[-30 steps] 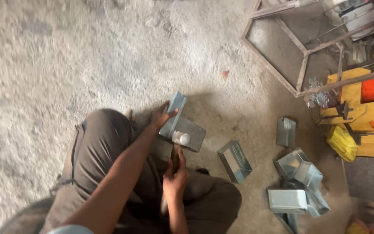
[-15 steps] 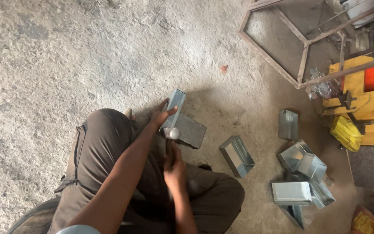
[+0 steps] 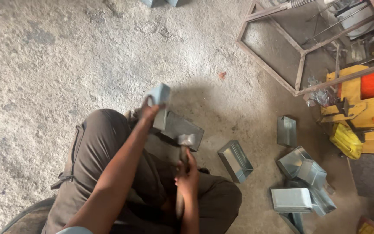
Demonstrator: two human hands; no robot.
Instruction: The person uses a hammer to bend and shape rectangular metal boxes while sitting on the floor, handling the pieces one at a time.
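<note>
tilted up since half a second ago: box (image 3: 160, 102), now raised on end on block (image 3: 182, 128), hammer (image 3: 185, 141) head down on block's top.

nearest, right hand (image 3: 188, 175) wrapped tight round hammer handle, between knees. beyond, left hand (image 3: 147, 110) clamped on box's lower edge, fingers close to hammer head. likely risk: pinched or struck fingers, or box slipping off block, from so narrow a gap. farther right, tray (image 3: 235, 160) and box pile (image 3: 304, 184) on floor (image 3: 57, 56); farthest, frame (image 3: 299, 65).
</note>
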